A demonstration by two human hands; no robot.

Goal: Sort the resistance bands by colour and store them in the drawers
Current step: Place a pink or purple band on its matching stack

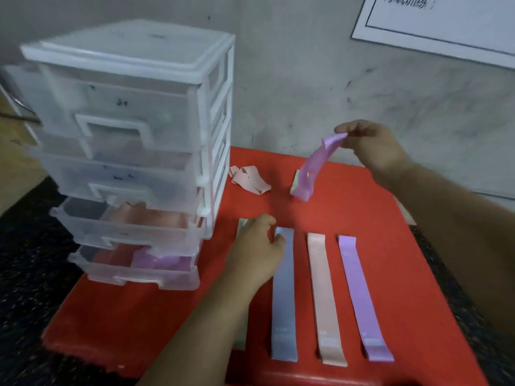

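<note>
My right hand (373, 147) pinches the top end of a purple band (315, 165), which hangs down to the red surface (376, 218) over a pale green band (295, 181). My left hand (256, 252) rests with curled fingers on the top end of a flat blue band (284, 296). Beside that lie a flat pink band (326, 296) and a flat purple band (362, 299). A pale green band (242, 227) is mostly hidden under my left arm. A crumpled pink band (249, 179) lies near the white drawer unit (133, 140).
The drawer unit's lower two drawers stand pulled out: one (125, 227) holds pink bands, the bottom one (139, 268) holds purple and reddish bands. A grey wall stands behind, with a white sheet (446, 20) at the upper right. Dark speckled floor (33, 274) surrounds the red surface.
</note>
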